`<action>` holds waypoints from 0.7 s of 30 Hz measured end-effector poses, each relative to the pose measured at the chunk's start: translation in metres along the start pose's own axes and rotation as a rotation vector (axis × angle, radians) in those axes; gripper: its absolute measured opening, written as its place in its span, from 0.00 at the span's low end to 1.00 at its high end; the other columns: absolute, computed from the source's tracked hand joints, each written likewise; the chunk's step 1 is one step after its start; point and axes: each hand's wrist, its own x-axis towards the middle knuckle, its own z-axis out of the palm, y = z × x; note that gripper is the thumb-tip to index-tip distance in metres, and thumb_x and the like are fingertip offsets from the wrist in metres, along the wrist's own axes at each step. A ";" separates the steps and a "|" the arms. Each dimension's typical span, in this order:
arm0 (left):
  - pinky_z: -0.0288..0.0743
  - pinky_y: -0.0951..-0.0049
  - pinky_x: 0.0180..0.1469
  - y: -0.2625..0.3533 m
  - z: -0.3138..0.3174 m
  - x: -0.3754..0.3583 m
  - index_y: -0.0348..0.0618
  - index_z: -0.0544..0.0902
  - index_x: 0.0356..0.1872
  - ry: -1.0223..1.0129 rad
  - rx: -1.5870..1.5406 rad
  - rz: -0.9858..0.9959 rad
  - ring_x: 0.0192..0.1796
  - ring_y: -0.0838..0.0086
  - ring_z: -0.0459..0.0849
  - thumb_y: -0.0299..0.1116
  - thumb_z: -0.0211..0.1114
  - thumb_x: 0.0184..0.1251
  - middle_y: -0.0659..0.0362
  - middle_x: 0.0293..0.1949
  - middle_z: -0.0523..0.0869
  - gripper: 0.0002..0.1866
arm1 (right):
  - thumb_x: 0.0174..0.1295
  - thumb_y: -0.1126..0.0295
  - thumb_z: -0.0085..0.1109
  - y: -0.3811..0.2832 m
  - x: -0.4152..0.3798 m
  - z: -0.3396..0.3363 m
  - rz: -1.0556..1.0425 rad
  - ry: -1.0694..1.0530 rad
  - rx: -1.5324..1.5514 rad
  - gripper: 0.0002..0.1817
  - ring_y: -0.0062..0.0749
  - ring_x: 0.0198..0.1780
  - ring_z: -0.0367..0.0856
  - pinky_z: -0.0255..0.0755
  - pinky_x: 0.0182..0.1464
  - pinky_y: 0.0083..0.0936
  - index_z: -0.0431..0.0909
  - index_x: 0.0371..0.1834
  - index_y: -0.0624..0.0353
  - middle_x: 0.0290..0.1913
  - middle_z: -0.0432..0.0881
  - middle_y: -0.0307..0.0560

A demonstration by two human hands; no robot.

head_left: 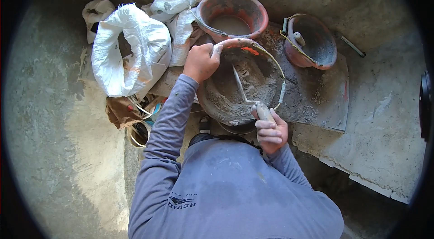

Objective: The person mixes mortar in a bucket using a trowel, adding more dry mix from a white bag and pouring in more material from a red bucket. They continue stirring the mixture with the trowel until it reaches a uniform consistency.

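Note:
My left hand [201, 62] is closed over the left rim of a reddish bucket [209, 99], which tilts toward me. Inside the bucket lies grey, crumbly mortar mix [264, 78]. My right hand [272, 134] wraps around the pale handle of a trowel [241, 86] at the bucket's near right edge. The trowel's blade is inside the bucket, seen edge-on against the mix. A wire bail with a white grip [282, 93] hangs along the bucket's right side.
Behind stands a red bucket [260, 13] with greyish liquid. Another bucket [329, 60] at the right holds a tool with a pale handle. An opened white sack [156, 42] stands left. A mortar-strewn board [332, 103] lies under the buckets, beside a concrete ledge [375, 135].

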 end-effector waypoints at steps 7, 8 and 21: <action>0.80 0.45 0.39 -0.007 0.001 0.000 0.33 0.86 0.29 0.038 -0.034 0.003 0.35 0.39 0.87 0.44 0.62 0.72 0.35 0.29 0.85 0.22 | 0.73 0.62 0.60 0.002 0.005 0.099 -0.073 0.835 -2.063 0.22 0.34 0.25 0.85 0.81 0.27 0.27 0.75 0.65 0.61 0.31 0.83 0.45; 0.80 0.45 0.39 -0.006 0.000 -0.001 0.33 0.86 0.29 0.041 -0.032 0.005 0.35 0.39 0.87 0.44 0.62 0.72 0.35 0.29 0.85 0.22 | 0.70 0.63 0.62 -0.014 0.009 0.098 -0.224 0.631 -2.520 0.22 0.45 0.29 0.86 0.82 0.33 0.34 0.77 0.62 0.61 0.33 0.85 0.50; 0.74 0.45 0.32 0.020 0.005 -0.013 0.31 0.82 0.25 0.069 -0.037 0.073 0.30 0.38 0.84 0.43 0.65 0.74 0.35 0.25 0.82 0.23 | 0.62 0.59 0.70 -0.022 0.051 0.136 0.468 0.396 -3.351 0.18 0.59 0.41 0.87 0.80 0.44 0.51 0.79 0.50 0.54 0.34 0.87 0.56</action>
